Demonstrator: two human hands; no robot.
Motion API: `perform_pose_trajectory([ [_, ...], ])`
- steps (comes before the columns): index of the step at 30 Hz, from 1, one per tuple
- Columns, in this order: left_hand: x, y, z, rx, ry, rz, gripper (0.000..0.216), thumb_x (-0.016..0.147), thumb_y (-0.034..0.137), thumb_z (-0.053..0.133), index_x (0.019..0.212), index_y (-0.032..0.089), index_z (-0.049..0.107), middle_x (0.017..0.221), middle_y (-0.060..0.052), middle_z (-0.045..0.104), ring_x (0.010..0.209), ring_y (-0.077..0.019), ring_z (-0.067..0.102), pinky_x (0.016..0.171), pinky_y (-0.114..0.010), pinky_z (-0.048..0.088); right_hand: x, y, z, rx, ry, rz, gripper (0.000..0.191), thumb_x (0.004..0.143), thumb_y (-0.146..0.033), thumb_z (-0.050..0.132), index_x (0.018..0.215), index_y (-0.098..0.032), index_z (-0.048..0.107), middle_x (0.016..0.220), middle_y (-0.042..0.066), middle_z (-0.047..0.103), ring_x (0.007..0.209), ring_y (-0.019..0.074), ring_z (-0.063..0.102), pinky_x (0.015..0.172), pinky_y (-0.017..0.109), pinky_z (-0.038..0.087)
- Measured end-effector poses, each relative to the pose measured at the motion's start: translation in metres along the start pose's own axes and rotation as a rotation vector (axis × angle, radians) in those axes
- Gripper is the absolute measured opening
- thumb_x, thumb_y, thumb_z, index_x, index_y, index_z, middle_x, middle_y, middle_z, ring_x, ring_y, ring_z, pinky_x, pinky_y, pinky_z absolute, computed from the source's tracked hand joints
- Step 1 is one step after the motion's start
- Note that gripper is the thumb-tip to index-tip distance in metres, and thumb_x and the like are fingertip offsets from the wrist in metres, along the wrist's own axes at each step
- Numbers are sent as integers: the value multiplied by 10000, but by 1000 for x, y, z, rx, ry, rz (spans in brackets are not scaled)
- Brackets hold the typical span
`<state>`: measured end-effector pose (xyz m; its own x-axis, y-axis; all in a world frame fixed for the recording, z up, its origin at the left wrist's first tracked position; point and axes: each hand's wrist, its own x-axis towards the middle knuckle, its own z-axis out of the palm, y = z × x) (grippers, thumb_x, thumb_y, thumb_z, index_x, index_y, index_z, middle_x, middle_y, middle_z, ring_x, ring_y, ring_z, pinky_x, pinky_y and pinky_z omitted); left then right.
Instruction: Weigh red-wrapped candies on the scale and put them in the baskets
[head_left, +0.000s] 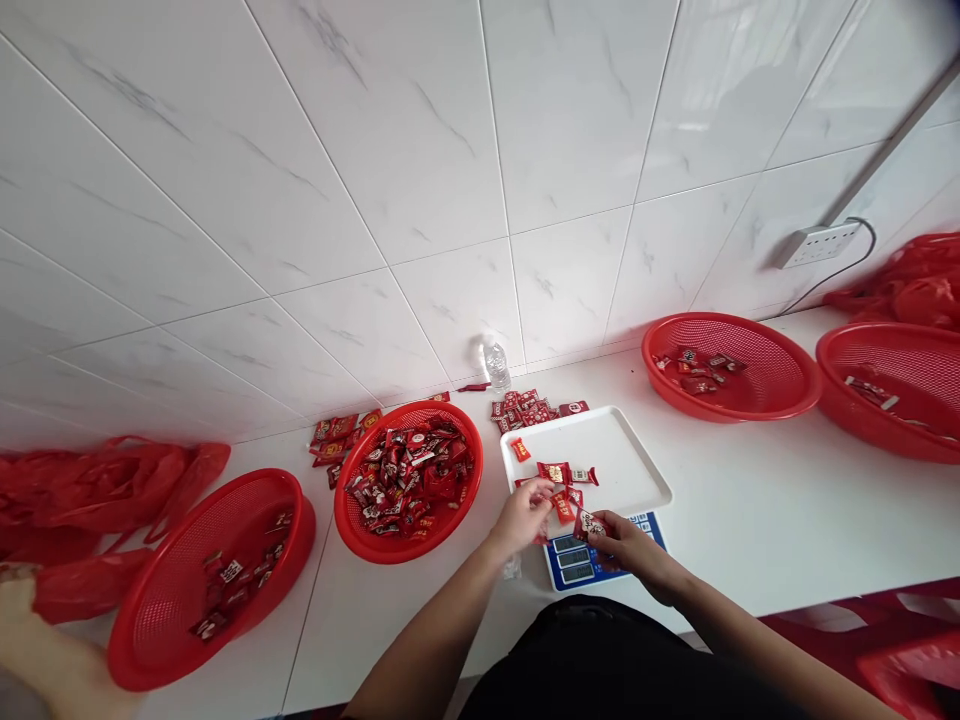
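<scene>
A small red-and-white wrapped packet [587, 526] is pinched between the thumb and fingers of my right hand [634, 552], just over the near edge of the white tray [637, 455]. My left hand [523, 517] is closed at the tray's near left corner, its fingers curled; what they grip, if anything, I cannot make out. Between the hands lies a red-orange packet [562, 507]. Farther in, a long red-and-white packet [583, 477] and a small orange-red packet [519, 449] rest on the tray. Beneath the tray sits a blue weighing scale [576, 574], partly hidden by my right hand.
A red basket [474, 470] heaped with packets stands to the left. More red baskets [120, 640] [806, 395] hold fewer packets. Behind the tray are a pile of red packets [525, 408] and a clear bottle [496, 366]. At far left, another person's arm [37, 640] shows.
</scene>
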<state>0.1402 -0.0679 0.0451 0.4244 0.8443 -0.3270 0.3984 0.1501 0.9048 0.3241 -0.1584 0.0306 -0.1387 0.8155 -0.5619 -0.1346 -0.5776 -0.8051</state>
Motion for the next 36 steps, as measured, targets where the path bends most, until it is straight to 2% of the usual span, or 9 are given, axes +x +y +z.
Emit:
perform_pose_trajectory([
  [3,37,-4,-24,206,185,57,371,748,140,567,1113,203,596,1200,-95,575,1107,-221,517,964,-330,358,1,4,-5,-43,57,20,446,654,-508,631,976,-206,565,718,-24,534,623,116,517,573,254,428],
  [8,78,-6,-42,460,204,-4,475,665,149,658,1127,214,575,1343,-105,460,1138,-274,506,943,-363,360,-5,3,-7,-44,22,-2,445,664,-524,619,973,-208,569,760,-16,549,643,114,512,604,259,428],
  [13,73,-4,-38,467,114,15,438,627,125,671,1047,240,626,1193,-89,590,1079,-291,548,926,-402,371,-4,7,-9,-38,49,1,477,654,-546,617,984,-206,569,767,-9,564,640,117,515,602,263,424],
  [17,48,1,-31,431,64,120,365,692,136,601,1026,276,644,1243,-36,557,1078,-234,554,948,-344,376,-1,11,-8,-33,60,-1,491,656,-549,619,1004,-206,577,770,-4,577,644,124,529,598,267,436],
  [21,16,5,-16,168,132,120,282,797,268,524,1061,227,614,1114,-72,612,983,-197,582,882,-311,427,-2,6,-2,31,29,-36,547,669,-509,639,1128,-230,540,816,1,608,662,132,566,648,293,481],
  [27,-32,-7,23,-559,-110,-317,366,775,517,541,932,188,578,740,-10,624,610,-103,585,593,-222,459,0,-6,19,41,-124,-66,668,730,-479,623,1302,-237,375,690,-24,610,638,155,621,656,322,515],
  [30,-42,-13,32,-676,-177,-445,329,724,473,631,828,167,571,589,21,568,489,-76,529,480,-176,396,2,-4,26,-78,-182,-53,680,730,-490,613,1305,-226,364,652,-32,610,577,146,606,582,290,494],
  [33,-42,-15,32,-729,-138,-473,308,682,409,693,822,164,570,586,20,573,481,-80,535,464,-176,397,5,-3,22,-188,-210,-90,606,765,-493,564,1279,-219,397,660,-25,607,599,155,608,568,280,482],
  [36,-40,-16,25,-755,-44,-475,327,670,400,706,856,168,569,654,7,609,476,-76,541,462,-182,414,14,-6,4,-385,-46,-201,456,822,-478,471,1209,-236,483,822,25,633,705,178,620,627,307,491],
])
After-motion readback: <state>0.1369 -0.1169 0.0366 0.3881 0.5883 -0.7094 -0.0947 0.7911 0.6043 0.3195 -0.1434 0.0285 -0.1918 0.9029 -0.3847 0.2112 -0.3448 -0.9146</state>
